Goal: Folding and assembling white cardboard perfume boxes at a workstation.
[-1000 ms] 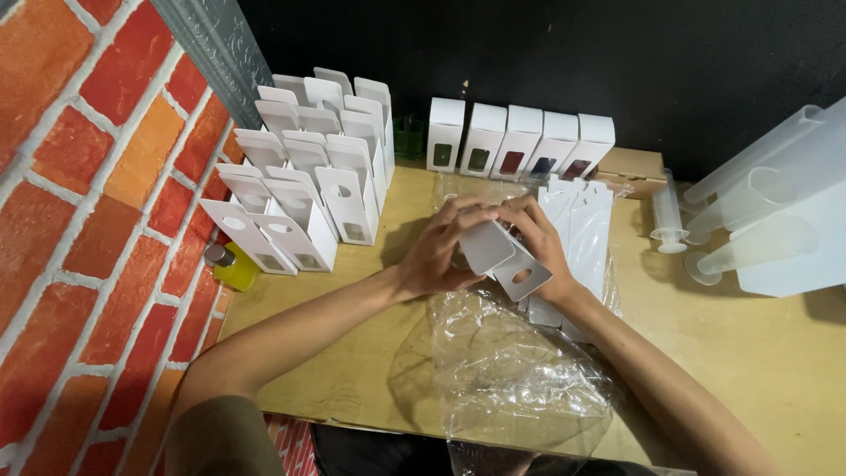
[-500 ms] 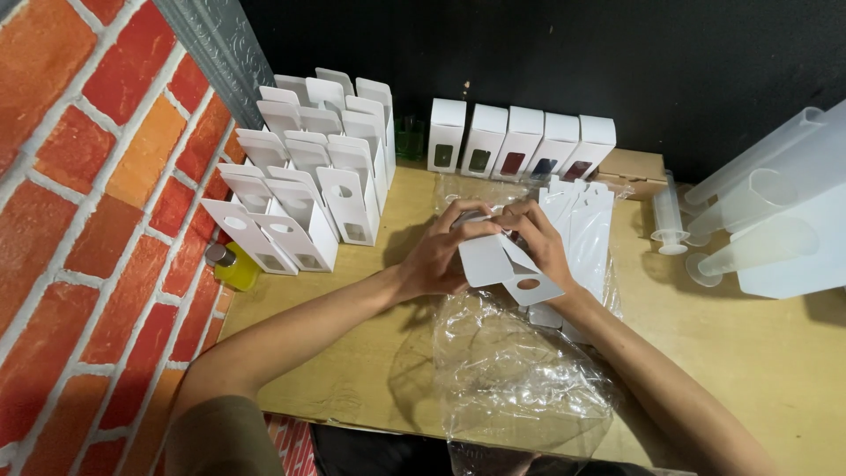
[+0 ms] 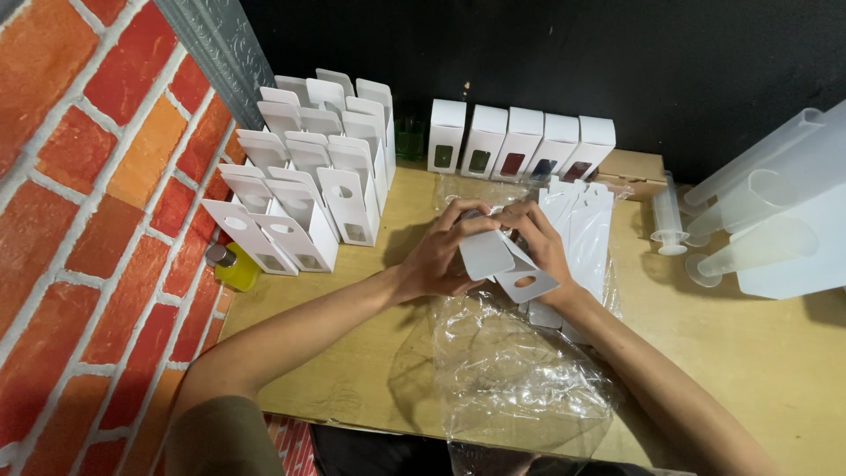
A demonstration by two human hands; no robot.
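Both my left hand (image 3: pixel 436 256) and right hand (image 3: pixel 542 242) are closed around a small white carton (image 3: pixel 498 260) held mid-table above the clear plastic wrap (image 3: pixel 511 370) — folding stage, by my judgement — next calling for the holed flap tucked shut squarely.

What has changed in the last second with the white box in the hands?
The small white cardboard box was turned slightly between the left hand and right hand, its oval-holed flap swinging out, then tucking closer. Both hands kept hold. The standing white boxes, clear plastic bag and wooden table stayed put.
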